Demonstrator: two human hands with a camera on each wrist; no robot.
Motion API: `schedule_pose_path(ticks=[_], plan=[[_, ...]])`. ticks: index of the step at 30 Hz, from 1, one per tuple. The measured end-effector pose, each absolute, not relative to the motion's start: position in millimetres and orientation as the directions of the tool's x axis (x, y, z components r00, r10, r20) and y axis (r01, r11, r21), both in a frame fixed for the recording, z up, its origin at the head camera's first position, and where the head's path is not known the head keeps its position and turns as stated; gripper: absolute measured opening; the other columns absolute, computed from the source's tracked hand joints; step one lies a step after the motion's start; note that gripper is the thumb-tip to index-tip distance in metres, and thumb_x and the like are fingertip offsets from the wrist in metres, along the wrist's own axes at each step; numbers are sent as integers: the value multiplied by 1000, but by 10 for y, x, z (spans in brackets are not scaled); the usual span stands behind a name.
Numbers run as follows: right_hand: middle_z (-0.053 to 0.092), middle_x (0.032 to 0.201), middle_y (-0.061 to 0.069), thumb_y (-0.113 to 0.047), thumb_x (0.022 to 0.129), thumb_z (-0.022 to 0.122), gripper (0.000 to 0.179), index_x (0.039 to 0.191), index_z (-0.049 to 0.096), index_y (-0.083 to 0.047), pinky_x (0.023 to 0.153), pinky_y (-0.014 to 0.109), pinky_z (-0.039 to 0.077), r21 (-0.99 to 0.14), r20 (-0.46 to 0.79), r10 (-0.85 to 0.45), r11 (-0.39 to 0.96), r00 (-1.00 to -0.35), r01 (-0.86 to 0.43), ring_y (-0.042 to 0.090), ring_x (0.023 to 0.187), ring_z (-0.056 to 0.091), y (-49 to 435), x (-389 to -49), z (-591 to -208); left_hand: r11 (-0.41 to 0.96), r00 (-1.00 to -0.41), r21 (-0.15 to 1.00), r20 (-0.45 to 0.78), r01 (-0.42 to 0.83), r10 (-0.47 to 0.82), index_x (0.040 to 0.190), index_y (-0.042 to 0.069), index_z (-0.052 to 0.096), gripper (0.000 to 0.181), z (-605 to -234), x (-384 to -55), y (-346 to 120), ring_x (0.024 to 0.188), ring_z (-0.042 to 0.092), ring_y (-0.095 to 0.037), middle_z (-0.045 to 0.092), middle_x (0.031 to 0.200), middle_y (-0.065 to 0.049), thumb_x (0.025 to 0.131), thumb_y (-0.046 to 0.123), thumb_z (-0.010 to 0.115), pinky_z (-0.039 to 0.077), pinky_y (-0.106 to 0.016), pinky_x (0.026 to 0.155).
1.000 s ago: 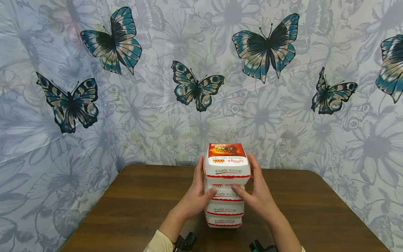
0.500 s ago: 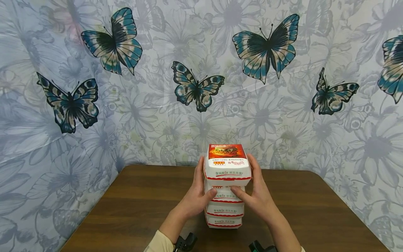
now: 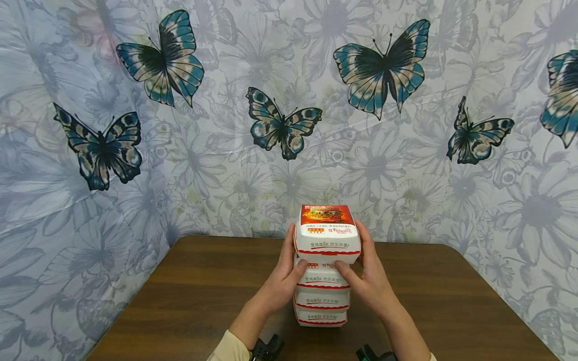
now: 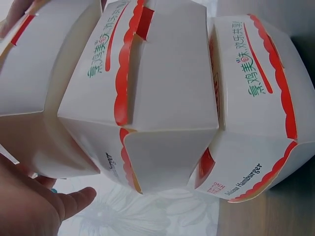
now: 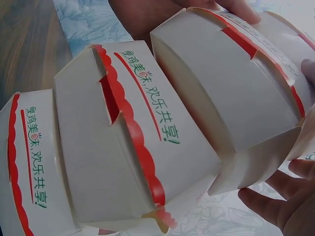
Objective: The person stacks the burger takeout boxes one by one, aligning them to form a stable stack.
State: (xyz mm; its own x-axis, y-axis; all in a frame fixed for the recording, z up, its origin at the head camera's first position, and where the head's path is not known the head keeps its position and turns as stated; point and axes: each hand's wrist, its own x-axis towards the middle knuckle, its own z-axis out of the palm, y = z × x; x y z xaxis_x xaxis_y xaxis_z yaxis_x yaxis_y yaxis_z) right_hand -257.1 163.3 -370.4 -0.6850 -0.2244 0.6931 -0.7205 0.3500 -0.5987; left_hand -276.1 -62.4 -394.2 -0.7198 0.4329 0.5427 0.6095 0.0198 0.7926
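Several white hamburger boxes with red scalloped trim stand in one leaning stack on the table. The top box (image 3: 327,244) has a burger picture on its lid. The second box (image 3: 322,276) and lower ones, such as the bottom box (image 3: 320,318), sit beneath it. My left hand (image 3: 277,283) grips the left side of the upper boxes, thumb on the second box's front. Mirroring it, my right hand (image 3: 376,283) holds the right side with fingers along the top box. Both hands' far fingertips are partly hidden behind the boxes. In the left wrist view, one finger (image 4: 78,199) stands out below the boxes.
The brown wooden table (image 3: 203,291) reaches out on both sides of the stack. Behind it hangs a pale floral cloth (image 3: 226,200) with butterflies. Dark wrist devices (image 3: 267,347) show at the lower edge.
The top box has shifted slightly up and right in the head view. Both thumbs have moved up a little on the second box. The bottom box has stayed put.
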Motion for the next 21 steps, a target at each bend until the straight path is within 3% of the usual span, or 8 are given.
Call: schedule_pose_path(ticks=[3, 11, 17, 21], plan=[[52, 135, -2, -3, 90, 69, 92, 161, 13, -21, 92, 30, 51, -607, 693, -207, 349, -691, -714, 6, 116, 55, 1630, -2577, -3712, 20, -720, 792, 544, 611, 431, 159, 32, -17, 76, -3944, -2759, -618, 154, -5, -20, -8, 168, 5, 107, 21, 38, 6, -64, 119], [50, 144, -1, -5, 92, 66, 87, 160, 17, -28, 95, 32, 50, -639, 681, -134, 371, -720, -673, 4, 119, 53, 1592, -2565, -3719, 22, -729, 804, 527, 594, 438, 156, 38, -20, 79, -3945, -2762, -607, 154, -9, -17, -13, 167, 9, 107, 23, 39, 2, -63, 120], [49, 145, -1, -7, 91, 68, 91, 160, 14, -32, 95, 35, 49, -653, 665, -122, 383, -737, -653, 3, 118, 53, 1595, -2562, -3725, 50, -726, 790, 534, 611, 433, 156, 35, -22, 83, -3967, -2772, -607, 154, -3, -22, -10, 168, 3, 106, 24, 44, 10, -64, 120], [48, 145, -3, -7, 89, 70, 92, 160, 15, -28, 95, 36, 48, -649, 671, -128, 375, -730, -662, 5, 118, 54, 1596, -2567, -3719, 62, -731, 789, 534, 612, 426, 156, 36, -22, 86, -3976, -2773, -609, 154, 0, -21, -10, 168, 4, 105, 24, 46, 13, -63, 120]])
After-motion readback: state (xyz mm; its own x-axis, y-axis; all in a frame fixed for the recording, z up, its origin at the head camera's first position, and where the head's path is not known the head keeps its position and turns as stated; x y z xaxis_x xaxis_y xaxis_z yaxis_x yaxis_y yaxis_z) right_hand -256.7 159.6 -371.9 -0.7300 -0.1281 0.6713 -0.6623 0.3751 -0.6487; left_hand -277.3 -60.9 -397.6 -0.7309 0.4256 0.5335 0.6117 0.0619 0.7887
